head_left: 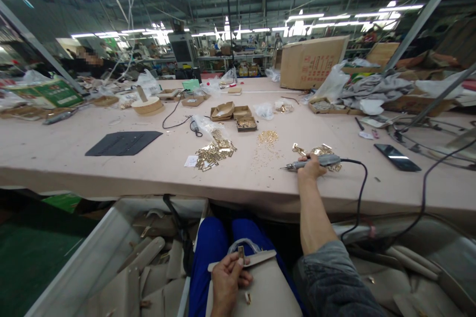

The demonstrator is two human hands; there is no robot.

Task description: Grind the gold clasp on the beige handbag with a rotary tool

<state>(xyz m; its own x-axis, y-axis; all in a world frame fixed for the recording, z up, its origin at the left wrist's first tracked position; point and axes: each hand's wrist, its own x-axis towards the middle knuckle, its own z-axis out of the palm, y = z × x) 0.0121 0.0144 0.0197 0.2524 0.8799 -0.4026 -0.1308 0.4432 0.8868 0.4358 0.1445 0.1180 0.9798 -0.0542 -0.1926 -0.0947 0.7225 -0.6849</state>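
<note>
A beige handbag point(266, 287) lies on my lap, below the table edge. My left hand point(226, 280) rests on its top flap with fingers closed on a small gold metal fitting point(241, 252). My right hand point(310, 167) reaches forward onto the table and is wrapped round a grey corded electric screwdriver point(316, 162) that lies on the surface, tip pointing left. Gold hardware pieces point(316, 151) are scattered just behind that hand. More gold fittings point(214, 152) and a heap of tiny screws point(267, 137) lie in the middle of the table.
A pink table point(111, 168) holds a black leather panel point(124, 142), small cardboard trays point(238, 116), a large carton point(312, 62), a phone point(397, 157) and cables. A bin of beige bag parts point(145, 262) sits at my lower left. A person is far off at the left.
</note>
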